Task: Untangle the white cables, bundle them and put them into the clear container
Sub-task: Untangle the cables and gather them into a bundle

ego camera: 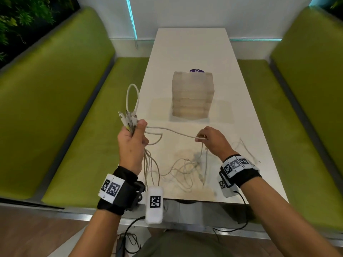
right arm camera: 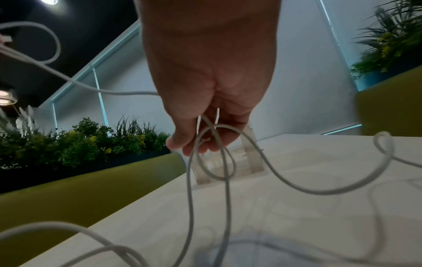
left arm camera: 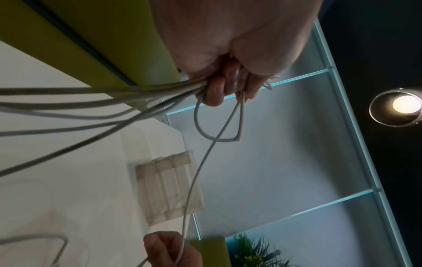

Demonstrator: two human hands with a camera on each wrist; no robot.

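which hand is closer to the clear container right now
Right. The right hand pinches a cable on the table just in front of the clear container; the left hand grips the cable bundle off the table's left edge.

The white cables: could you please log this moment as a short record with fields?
left hand: grips a bunch of white cables near their connector ends, raised over the table's left edge
right hand: pinches one cable strand that runs across to the left hand
tangle: loose loops on the white table
clear container: upright beyond the hands, no cables seen inside
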